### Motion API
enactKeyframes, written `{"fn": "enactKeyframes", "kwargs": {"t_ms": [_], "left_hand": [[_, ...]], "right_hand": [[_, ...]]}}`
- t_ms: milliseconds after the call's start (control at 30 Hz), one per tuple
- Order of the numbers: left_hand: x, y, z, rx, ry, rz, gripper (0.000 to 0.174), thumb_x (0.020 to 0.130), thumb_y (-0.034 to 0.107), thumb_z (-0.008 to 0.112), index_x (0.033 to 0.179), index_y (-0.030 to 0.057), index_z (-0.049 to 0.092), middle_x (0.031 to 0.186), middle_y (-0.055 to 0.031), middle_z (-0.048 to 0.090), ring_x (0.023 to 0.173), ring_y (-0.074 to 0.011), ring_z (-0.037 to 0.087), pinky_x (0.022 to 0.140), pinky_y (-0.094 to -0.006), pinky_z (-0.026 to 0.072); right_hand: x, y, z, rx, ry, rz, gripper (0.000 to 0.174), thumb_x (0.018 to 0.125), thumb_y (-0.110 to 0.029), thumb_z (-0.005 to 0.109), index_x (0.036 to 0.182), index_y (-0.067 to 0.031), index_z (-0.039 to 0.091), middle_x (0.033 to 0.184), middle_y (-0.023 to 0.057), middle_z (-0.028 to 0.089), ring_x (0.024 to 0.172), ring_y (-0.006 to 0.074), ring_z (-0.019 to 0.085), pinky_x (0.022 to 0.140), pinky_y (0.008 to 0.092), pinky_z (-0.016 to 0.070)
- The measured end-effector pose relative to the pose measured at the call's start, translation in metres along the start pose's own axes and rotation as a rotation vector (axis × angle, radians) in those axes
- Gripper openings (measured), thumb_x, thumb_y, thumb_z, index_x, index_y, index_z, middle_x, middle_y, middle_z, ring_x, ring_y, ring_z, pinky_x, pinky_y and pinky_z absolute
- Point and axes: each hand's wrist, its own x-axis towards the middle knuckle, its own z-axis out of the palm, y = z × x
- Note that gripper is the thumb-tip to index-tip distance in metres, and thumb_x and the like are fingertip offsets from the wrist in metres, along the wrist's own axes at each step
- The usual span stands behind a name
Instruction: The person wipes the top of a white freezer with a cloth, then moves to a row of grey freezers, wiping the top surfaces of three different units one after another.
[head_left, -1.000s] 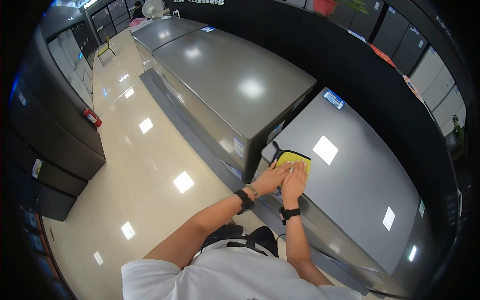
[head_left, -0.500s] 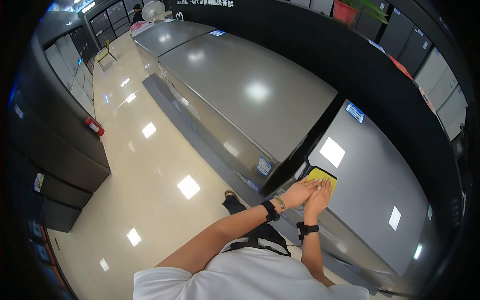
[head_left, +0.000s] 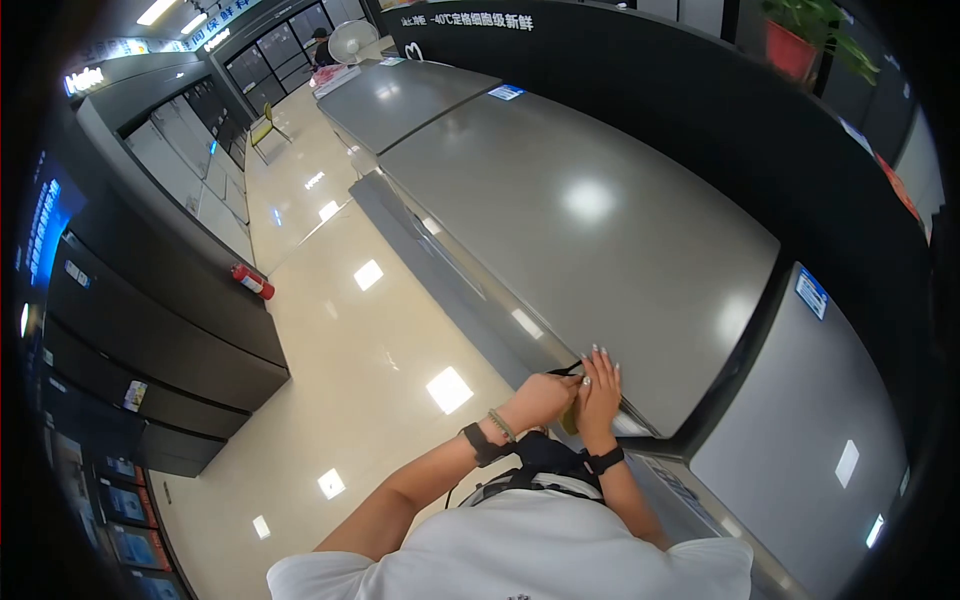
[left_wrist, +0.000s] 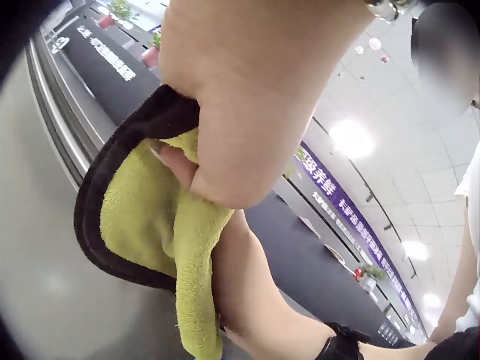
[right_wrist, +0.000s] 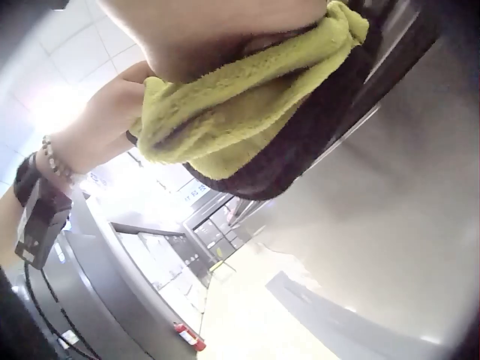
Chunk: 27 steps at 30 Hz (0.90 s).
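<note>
A yellow cleaning cloth [left_wrist: 139, 210] with a dark border is bunched between the two hands. My left hand [head_left: 543, 401] grips it, the thumb tucked into a fold in the left wrist view. Against the cloth's other side lies my right hand [head_left: 600, 397], its fingers straight and pointing up in the head view. Only a small part of the cloth shows there, below the fingers. Both hands are at the near front corner of a wide grey flat-topped appliance [head_left: 600, 250]. In the right wrist view, folds of the cloth [right_wrist: 247, 112] hang under the right hand.
A second, lighter grey appliance [head_left: 800, 400] stands to the right, across a dark gap. Behind both runs a black partition [head_left: 690, 130] with a potted plant [head_left: 790, 50]. A fire extinguisher [head_left: 252, 281] stands by dark refrigerators [head_left: 170, 320] on the left, across the tiled floor.
Both hands have left the right-hand appliance's top, where they pressed the flat cloth, and moved left to the wider one. The cloth is now bunched. The head view has turned left.
</note>
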Motion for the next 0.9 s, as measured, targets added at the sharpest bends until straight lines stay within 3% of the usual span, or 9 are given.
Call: {"fn": "enactKeyframes", "kwargs": {"t_ms": [67, 233, 300, 400, 533, 633, 667, 800, 900], "left_hand": [[-0.006, -0.019, -0.019, -0.068, -0.123, -0.282, 0.024, 0.075, 0.009, 0.054, 0.098, 0.0059, 0.060, 0.082, -0.0115, 0.064, 0.074, -0.0284, 0.063, 0.063, -0.0364, 0.0505], [-0.031, -0.069, -0.045, -0.182, 0.122, -0.633, 0.041, 0.067, 0.010, 0.056, 0.107, 0.0070, 0.061, 0.067, -0.0196, 0.060, 0.066, -0.0372, 0.060, 0.061, -0.0433, 0.0485], [-0.039, -0.085, -0.060, -0.274, 0.162, -0.747, 0.046, 0.066, 0.009, 0.055, 0.112, 0.0073, 0.059, 0.071, -0.0197, 0.061, 0.069, -0.0368, 0.060, 0.063, -0.0418, 0.0489], [-0.045, -0.114, -0.073, -0.402, 0.204, -0.844, 0.050, 0.066, 0.008, 0.054, 0.116, 0.0071, 0.057, 0.077, -0.0198, 0.063, 0.074, -0.0365, 0.061, 0.067, -0.0401, 0.0494], [-0.024, -0.121, -0.098, -0.234, 0.062, -0.691, 0.050, 0.069, 0.006, 0.050, 0.119, 0.0060, 0.054, 0.081, -0.0188, 0.065, 0.075, -0.0359, 0.061, 0.071, -0.0389, 0.0495], [0.009, -0.123, -0.127, -0.211, 0.168, -0.365, 0.057, 0.067, 0.001, 0.049, 0.125, 0.0051, 0.048, 0.104, -0.0167, 0.061, 0.094, -0.0337, 0.058, 0.086, -0.0429, 0.0443], [0.018, -0.128, -0.133, -0.118, 0.316, -0.150, 0.060, 0.067, -0.001, 0.048, 0.126, 0.0052, 0.047, 0.114, -0.0159, 0.058, 0.104, -0.0324, 0.055, 0.093, -0.0447, 0.0408], [0.061, -0.146, -0.127, -0.105, 0.214, 0.206, 0.061, 0.067, -0.004, 0.048, 0.128, 0.0037, 0.044, 0.133, -0.0144, 0.044, 0.122, -0.0292, 0.042, 0.102, -0.0487, 0.0310], [0.075, -0.177, -0.058, -0.046, -0.062, 0.342, 0.059, 0.072, 0.003, 0.053, 0.130, 0.0018, 0.041, 0.143, -0.0131, 0.030, 0.131, -0.0268, 0.031, 0.104, -0.0491, 0.0269]], "right_hand": [[0.023, -0.014, 0.020, 0.026, -0.036, -0.030, 0.034, 0.081, -0.009, 0.046, 0.113, -0.0041, 0.056, 0.130, 0.0119, 0.047, 0.126, 0.0274, 0.038, 0.107, 0.0467, 0.0235], [0.071, -0.054, 0.044, 0.183, -0.284, -0.067, 0.033, 0.084, -0.016, 0.050, 0.116, -0.0051, 0.053, 0.119, 0.0134, 0.053, 0.113, 0.0301, 0.049, 0.096, 0.0408, 0.0388], [0.087, -0.077, 0.036, 0.255, -0.395, -0.012, 0.035, 0.084, -0.017, 0.051, 0.118, -0.0060, 0.052, 0.117, 0.0130, 0.054, 0.109, 0.0301, 0.051, 0.092, 0.0390, 0.0425], [0.106, -0.090, 0.039, 0.246, -0.513, -0.246, 0.040, 0.080, -0.014, 0.054, 0.119, -0.0078, 0.050, 0.114, 0.0123, 0.055, 0.101, 0.0297, 0.055, 0.084, 0.0383, 0.0466], [0.123, -0.079, 0.047, 0.172, -0.456, -0.251, 0.046, 0.072, -0.004, 0.054, 0.118, -0.0083, 0.051, 0.110, 0.0114, 0.057, 0.097, 0.0294, 0.056, 0.080, 0.0386, 0.0475], [0.145, -0.082, 0.022, -0.015, -0.108, -0.354, 0.040, 0.069, 0.000, 0.053, 0.108, -0.0064, 0.057, 0.100, 0.0103, 0.058, 0.095, 0.0280, 0.056, 0.078, 0.0383, 0.0474], [0.152, -0.089, 0.010, -0.046, -0.088, -0.313, 0.040, 0.069, 0.000, 0.053, 0.108, -0.0064, 0.057, 0.100, 0.0103, 0.058, 0.095, 0.0280, 0.056, 0.078, 0.0383, 0.0474], [0.159, -0.097, -0.010, -0.187, 0.080, -0.124, 0.034, 0.066, -0.002, 0.056, 0.100, -0.0043, 0.057, 0.097, 0.0094, 0.056, 0.092, 0.0292, 0.055, 0.077, 0.0375, 0.0473], [0.133, -0.082, 0.014, -0.341, 0.024, 0.173, 0.030, 0.063, -0.004, 0.058, 0.093, -0.0036, 0.056, 0.094, 0.0108, 0.053, 0.091, 0.0299, 0.054, 0.076, 0.0381, 0.0471]]}}
